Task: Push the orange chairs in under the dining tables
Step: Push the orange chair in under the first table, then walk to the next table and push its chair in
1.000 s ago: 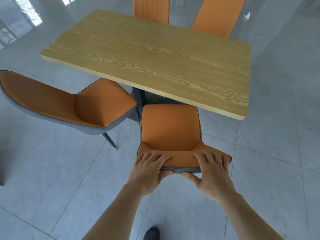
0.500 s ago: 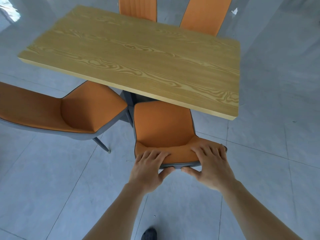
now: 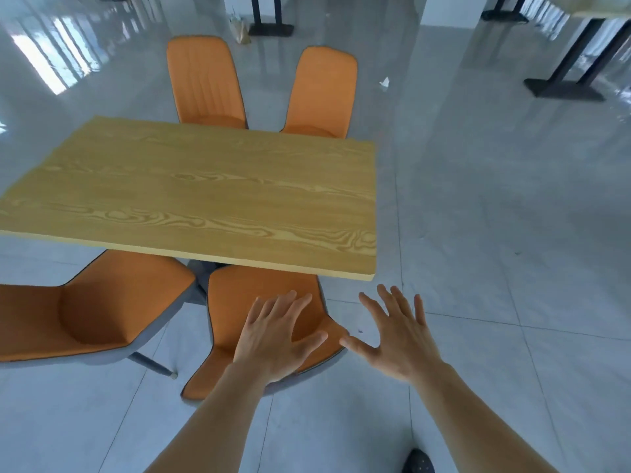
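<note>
A wood-grain dining table [image 3: 205,189] fills the middle of the view. Directly below its near edge stands an orange chair [image 3: 235,302] with a grey shell, its seat front tucked under the tabletop. My left hand [image 3: 273,339] hovers over that chair's back with fingers spread, holding nothing. My right hand [image 3: 396,336] is open too, just right of the chair, over the floor. A second orange chair [image 3: 92,312] stands at the lower left, turned sideways and mostly out from under the table. Two more orange chairs [image 3: 205,83] [image 3: 322,90] stand at the far side.
Grey glossy floor tiles [image 3: 495,233] stretch to the right. Black table bases [image 3: 563,87] [image 3: 269,27] stand at the top right and top centre. A scrap of white paper [image 3: 384,82] lies on the floor beyond the table. My shoe tip [image 3: 418,462] shows at the bottom.
Both hands have let go of the near chair's backrest and opened. The chair now sits further under the table. My view has lifted, showing the far chairs and the room.
</note>
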`<state>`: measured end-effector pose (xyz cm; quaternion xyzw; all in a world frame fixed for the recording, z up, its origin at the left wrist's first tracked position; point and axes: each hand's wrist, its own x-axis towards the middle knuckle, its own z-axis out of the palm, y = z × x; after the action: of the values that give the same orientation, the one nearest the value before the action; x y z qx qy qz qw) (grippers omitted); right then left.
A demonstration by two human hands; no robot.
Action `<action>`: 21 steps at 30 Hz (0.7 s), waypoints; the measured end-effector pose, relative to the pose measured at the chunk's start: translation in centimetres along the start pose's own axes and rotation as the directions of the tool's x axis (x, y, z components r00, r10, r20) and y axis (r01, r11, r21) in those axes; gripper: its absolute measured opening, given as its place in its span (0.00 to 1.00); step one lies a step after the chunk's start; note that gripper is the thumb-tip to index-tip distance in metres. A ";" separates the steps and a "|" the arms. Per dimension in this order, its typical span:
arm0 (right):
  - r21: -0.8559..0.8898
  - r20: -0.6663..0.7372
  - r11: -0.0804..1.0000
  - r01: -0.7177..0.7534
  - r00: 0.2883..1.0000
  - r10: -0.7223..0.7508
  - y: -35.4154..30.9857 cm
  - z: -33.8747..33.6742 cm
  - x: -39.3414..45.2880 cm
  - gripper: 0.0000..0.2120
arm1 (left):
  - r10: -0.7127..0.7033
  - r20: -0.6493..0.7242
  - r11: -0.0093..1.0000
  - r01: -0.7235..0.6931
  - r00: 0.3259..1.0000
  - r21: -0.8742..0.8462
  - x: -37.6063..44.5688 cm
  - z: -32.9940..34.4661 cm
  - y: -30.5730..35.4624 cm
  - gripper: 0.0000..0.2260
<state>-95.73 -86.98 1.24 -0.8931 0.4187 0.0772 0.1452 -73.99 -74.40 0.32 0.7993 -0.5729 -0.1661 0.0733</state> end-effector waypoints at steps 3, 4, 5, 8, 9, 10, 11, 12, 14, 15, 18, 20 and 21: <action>0.013 -0.018 1.000 0.004 1.000 -0.004 1.7 -0.8 0.5 0.51 | 0.024 -0.025 1.000 -0.024 0.999 0.017 1.7 -0.5 1.4 0.36; 0.031 -0.050 0.999 -0.019 0.999 0.020 4.7 -2.5 1.2 0.50 | 0.038 -0.047 0.999 -0.037 0.998 0.010 4.0 -1.1 4.3 0.36; 0.041 -0.071 0.999 -0.031 0.997 0.034 8.0 -4.5 2.0 0.49 | 0.049 -0.063 0.999 -0.048 0.997 0.018 6.5 -1.9 7.6 0.36; 0.026 -0.106 0.999 -0.039 0.993 0.042 16.8 -10.4 4.3 0.49 | 0.073 -0.099 0.997 -0.072 0.992 0.018 13.4 -4.0 16.1 0.37; 0.027 -0.117 0.999 -0.045 0.992 0.048 19.4 -11.9 4.9 0.48 | 0.080 -0.114 0.997 -0.078 0.990 0.024 15.5 -4.6 18.5 0.37; 0.029 -0.125 0.998 -0.062 0.990 0.065 21.8 -13.4 5.6 0.48 | 0.092 -0.119 0.996 -0.089 0.989 0.025 17.6 -5.1 20.6 0.38; 0.030 -0.133 0.996 -0.078 0.988 0.082 24.0 -14.8 6.4 0.48 | 0.104 -0.120 0.994 -0.102 0.987 0.027 19.6 -5.6 22.6 0.38; 0.029 -0.137 0.995 -0.091 0.986 0.095 26.2 -16.0 7.2 0.48 | 0.113 -0.118 0.994 -0.110 0.987 0.028 21.5 -6.0 24.4 0.37; 0.041 -0.149 0.992 -0.118 0.981 0.123 30.0 -18.5 9.3 0.48 | 0.127 -0.125 0.992 -0.123 0.984 0.037 25.8 -6.8 27.4 0.37; 0.046 -0.156 0.991 -0.123 0.979 0.129 31.8 -19.5 10.6 0.48 | 0.132 -0.129 0.991 -0.128 0.983 0.039 28.0 -7.1 28.6 0.37; 0.046 -0.161 0.990 -0.136 0.977 0.142 36.6 -22.0 15.5 0.48 | 0.158 -0.131 0.987 -0.152 0.979 0.053 35.3 -7.4 31.3 0.38; 0.047 -0.166 0.989 -0.143 0.975 0.149 39.5 -23.5 19.8 0.49 | 0.163 -0.136 0.986 -0.158 0.977 0.049 40.7 -7.6 32.5 0.38; 0.050 -0.169 0.988 -0.144 0.974 0.150 40.9 -24.4 22.1 0.49 | 0.166 -0.144 0.986 -0.161 0.976 0.050 43.6 -7.8 33.0 0.38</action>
<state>-112.76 -135.76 10.58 -0.8601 0.4960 0.0024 0.1189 -88.09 -126.95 9.80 0.7608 -0.6328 -0.0889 0.1135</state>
